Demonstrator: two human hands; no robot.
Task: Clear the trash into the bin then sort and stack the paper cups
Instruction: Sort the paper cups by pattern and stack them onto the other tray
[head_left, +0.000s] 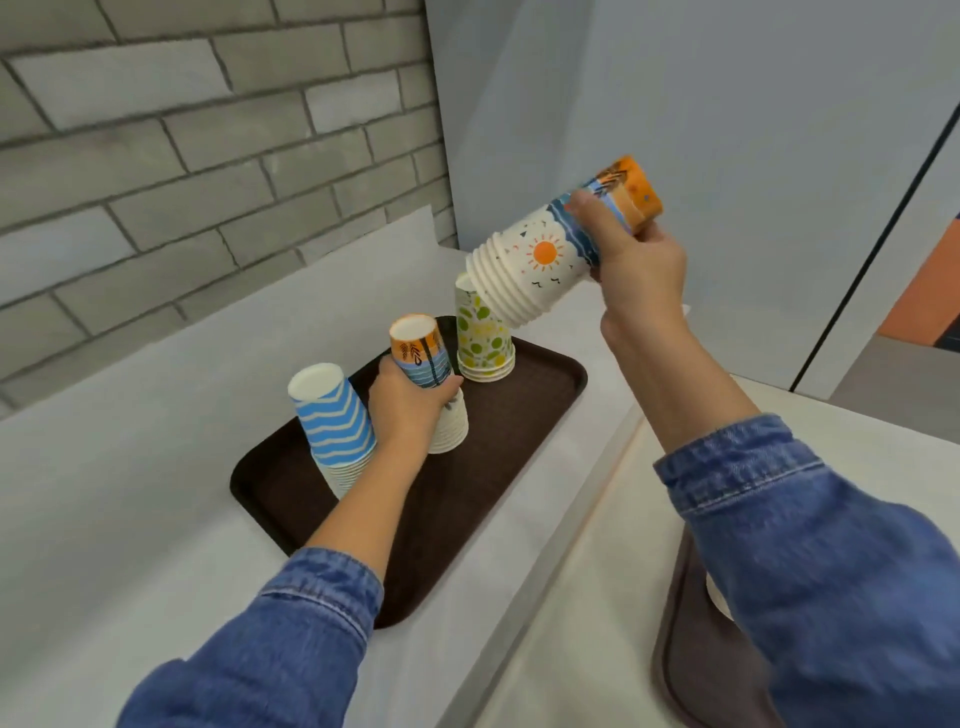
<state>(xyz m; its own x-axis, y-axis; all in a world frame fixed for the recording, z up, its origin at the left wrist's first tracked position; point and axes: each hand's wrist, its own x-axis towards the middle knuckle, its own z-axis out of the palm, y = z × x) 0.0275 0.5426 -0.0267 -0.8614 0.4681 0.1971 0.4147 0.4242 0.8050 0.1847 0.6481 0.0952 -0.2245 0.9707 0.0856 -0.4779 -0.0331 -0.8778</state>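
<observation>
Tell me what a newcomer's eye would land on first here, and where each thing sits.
The right hand holds a tilted stack of white paper cups printed with an orange sun in the air by the far end of the dark brown tray. On the tray, the left hand grips an upturned orange-and-blue cup stack, between a blue-chevron stack nearer left and a green-dotted stack farther back.

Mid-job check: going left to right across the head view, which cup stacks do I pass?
blue zigzag stack → orange-topped stack, gripped by the left hand → green-dotted stack → sun-print stack, tilted and held up in the right hand.
</observation>
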